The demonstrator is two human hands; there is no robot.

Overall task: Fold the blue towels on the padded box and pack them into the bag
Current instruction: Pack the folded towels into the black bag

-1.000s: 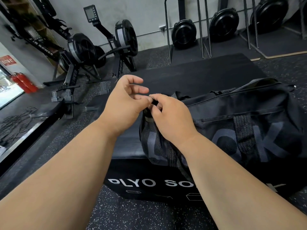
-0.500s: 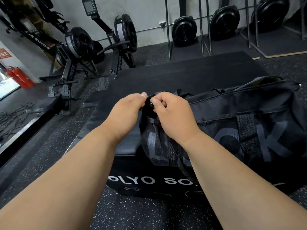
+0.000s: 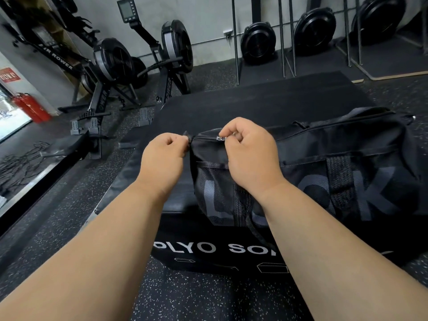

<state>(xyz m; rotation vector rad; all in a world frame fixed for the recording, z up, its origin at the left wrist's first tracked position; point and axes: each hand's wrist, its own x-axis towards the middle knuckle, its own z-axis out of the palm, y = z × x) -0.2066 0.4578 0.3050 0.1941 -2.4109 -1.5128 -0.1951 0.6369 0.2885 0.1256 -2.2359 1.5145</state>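
A black duffel bag (image 3: 324, 163) with grey lettering lies on the black padded box (image 3: 208, 249), whose front reads "PLYO SO". My left hand (image 3: 162, 156) pinches the fabric tab at the bag's left end. My right hand (image 3: 250, 154) pinches the silver zipper pull (image 3: 220, 138) on the bag's top, a short way right of that end. The zipper line to the right of the pull looks closed. No blue towels show anywhere in view.
Rowing machines (image 3: 111, 66) stand at the back left, with red fire extinguishers (image 3: 30, 107) by the glass door. Fan bikes (image 3: 257, 42) and metal rack posts line the far wall. A dark mat (image 3: 254, 105) lies beyond the box on the speckled rubber floor.
My hands were together at the bag's left end; now they are apart. The right hand has moved right along the top with the zipper pull while the left holds the end tab.
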